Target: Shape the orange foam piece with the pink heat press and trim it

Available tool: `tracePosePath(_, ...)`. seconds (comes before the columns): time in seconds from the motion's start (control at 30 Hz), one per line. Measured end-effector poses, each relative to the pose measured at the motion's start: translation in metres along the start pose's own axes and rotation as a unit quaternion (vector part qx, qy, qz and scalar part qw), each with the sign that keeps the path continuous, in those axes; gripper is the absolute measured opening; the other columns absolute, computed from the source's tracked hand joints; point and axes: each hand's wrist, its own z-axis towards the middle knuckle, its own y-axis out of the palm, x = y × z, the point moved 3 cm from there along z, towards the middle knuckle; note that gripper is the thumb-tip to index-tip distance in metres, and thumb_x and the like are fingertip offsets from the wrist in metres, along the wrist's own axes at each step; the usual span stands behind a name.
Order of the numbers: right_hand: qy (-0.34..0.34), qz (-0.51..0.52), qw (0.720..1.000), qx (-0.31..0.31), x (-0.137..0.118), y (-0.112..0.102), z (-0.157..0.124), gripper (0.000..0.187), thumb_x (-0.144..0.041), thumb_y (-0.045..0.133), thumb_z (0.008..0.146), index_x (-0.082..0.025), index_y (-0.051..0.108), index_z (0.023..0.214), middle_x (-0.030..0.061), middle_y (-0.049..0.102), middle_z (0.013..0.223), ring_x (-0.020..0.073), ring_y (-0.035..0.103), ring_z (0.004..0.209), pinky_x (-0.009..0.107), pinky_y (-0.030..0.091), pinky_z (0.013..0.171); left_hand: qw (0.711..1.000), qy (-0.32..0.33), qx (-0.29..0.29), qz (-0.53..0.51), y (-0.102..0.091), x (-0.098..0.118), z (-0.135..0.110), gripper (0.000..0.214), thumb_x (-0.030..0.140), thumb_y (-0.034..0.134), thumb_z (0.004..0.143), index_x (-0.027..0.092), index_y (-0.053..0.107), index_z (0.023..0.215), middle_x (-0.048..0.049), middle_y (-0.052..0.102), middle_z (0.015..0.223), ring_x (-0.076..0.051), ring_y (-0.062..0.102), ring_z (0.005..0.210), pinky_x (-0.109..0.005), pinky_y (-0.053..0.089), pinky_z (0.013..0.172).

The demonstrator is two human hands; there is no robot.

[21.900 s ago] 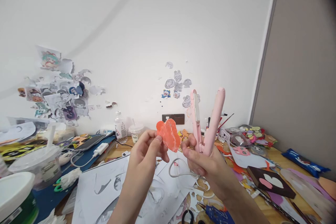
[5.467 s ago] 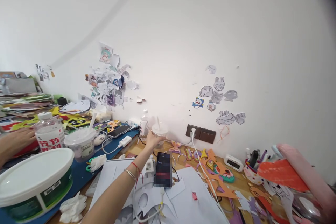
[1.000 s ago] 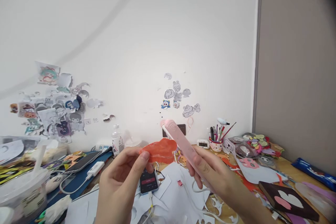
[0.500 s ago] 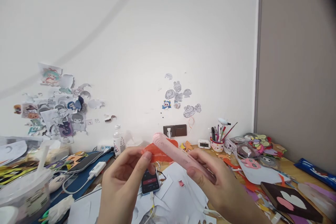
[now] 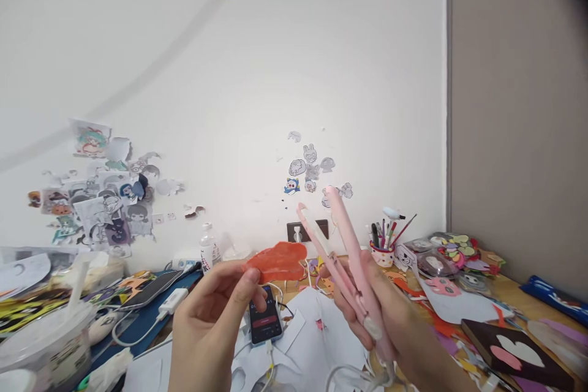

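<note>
Sheet (image 5: 280,261), orange, juts rightward from fingers (image 5: 247,285) of the left hand (image 5: 206,318).

A white wall (image 5: 376,61) fills the back — brightest mid-height, crossed at left by a curved shadow (image 5: 177,49), dotted with drawings (image 5: 110,196) above a dark socket (image 5: 321,228) — and meets a grey-brown panel (image 5: 519,104) at right, behind a wooden desk (image 5: 508,290).

Left grip (image 5: 214,312) pinched, right grip (image 5: 390,312) curled; both raised, apart.
</note>
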Motion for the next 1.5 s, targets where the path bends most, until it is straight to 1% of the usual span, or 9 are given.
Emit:
tracePosePath(0.13,-0.023,-0.018,1.0,-0.012,-0.001,0.0,0.003,0.049,-0.064,0.031,0.087,-0.018,0.044,0.075,-0.0053,0.041,0.062,0.0039,0.032,0.043,0.021,0.026,0.044,0.997,-0.035,0.045,-0.05,-0.001,-0.004,0.003,0.02,0.034,0.075,0.067,0.021,0.065,0.079,0.003,0.066,0.059,-0.011,0.059,0.064,-0.015,0.048,0.065)
tracePosePath(0.23,-0.038,-0.072,0.996,-0.026,0.0,0.007,0.003,0.044,-0.06,0.037,0.087,-0.017,0.048,0.08,-0.0053,0.04,0.064,0.004,0.033,0.045,0.02,0.028,0.044,0.988,-0.083,0.063,-0.113,0.003,-0.008,0.003,0.024,0.032,0.079,0.061,0.02,0.066,0.078,0.0026,0.068,0.061,-0.011,0.061,0.061,-0.017,0.051,0.064)
tracePosePath(0.43,-0.062,-0.121,0.99,0.031,-0.001,0.012,0.001,0.048,-0.058,0.047,0.083,-0.019,0.054,0.108,0.0006,0.05,0.073,0.009,0.042,0.056,0.019,0.035,0.044,0.979,-0.154,-0.003,-0.135,0.018,-0.009,-0.006,0.021,0.03,0.077,0.063,0.017,0.064,0.073,0.0001,0.068,0.059,-0.013,0.062,0.053,-0.02,0.05,0.056)
tracePosePath(0.53,-0.091,-0.137,0.985,0.049,-0.004,0.01,0.001,0.045,-0.057,0.045,0.084,-0.018,0.057,0.104,0.0015,0.053,0.069,0.0112,0.048,0.057,0.02,0.038,0.044,0.985,-0.137,-0.04,-0.092,0.024,-0.007,-0.009,0.016,0.029,0.073,0.067,0.017,0.064,0.07,0.0008,0.065,0.055,-0.012,0.06,0.052,-0.02,0.046,0.054)
tracePosePath(0.7,-0.165,-0.165,0.969,0.076,-0.015,0.009,-0.003,0.032,-0.048,0.048,0.084,-0.019,0.061,0.093,0.0052,0.064,0.082,0.017,0.06,0.078,0.027,0.049,0.069,0.991,-0.111,-0.069,-0.041,0.025,-0.008,-0.012,0.016,0.033,0.068,0.071,0.017,0.066,0.072,0.0003,0.064,0.053,-0.012,0.057,0.053,-0.021,0.043,0.055)
tracePosePath(0.87,-0.184,-0.235,0.949,0.099,-0.019,0.006,-0.008,0.023,-0.041,0.047,0.085,-0.02,0.058,0.09,0.003,0.066,0.079,0.0159,0.061,0.069,0.022,0.046,0.053,0.991,-0.116,-0.05,-0.047,0.022,-0.009,-0.011,0.014,0.031,0.068,0.071,0.018,0.064,0.072,0.0014,0.062,0.05,-0.013,0.057,0.053,-0.021,0.044,0.056)
tracePosePath(1.07,-0.215,-0.292,0.924,0.12,-0.021,0.002,-0.012,0.021,-0.037,0.05,0.083,-0.021,0.059,0.094,0.0041,0.069,0.086,0.0175,0.064,0.073,0.023,0.046,0.052,0.987,-0.124,-0.04,-0.096,0.022,-0.007,-0.011,0.015,0.03,0.071,0.069,0.018,0.062,0.073,0.0024,0.061,0.051,-0.012,0.056,0.049,-0.021,0.045,0.051)
tracePosePath(1.3,-0.244,-0.343,0.898,0.129,-0.02,0.003,-0.011,0.017,-0.034,0.053,0.081,-0.022,0.057,0.092,0.0011,0.067,0.08,0.0153,0.062,0.066,0.024,0.047,0.053,0.985,-0.128,-0.079,-0.08,0.023,-0.01,-0.013,0.014,0.032,0.066,0.075,0.018,0.062,0.077,0.0013,0.062,0.051,-0.013,0.055,0.052,-0.022,0.043,0.055)
tracePosePath(1.5,-0.307,-0.402,0.844,0.177,-0.023,0.006,-0.016,0.023,-0.03,0.058,0.077,-0.022,0.055,0.099,0.0014,0.067,0.079,0.0164,0.062,0.063,0.028,0.047,0.054,0.994,-0.083,-0.054,-0.054,0.026,-0.016,-0.015,0.016,0.032,0.068,0.074,0.019,0.061,0.079,0.0024,0.062,0.054,-0.012,0.054,0.053,-0.021,0.041,0.054)
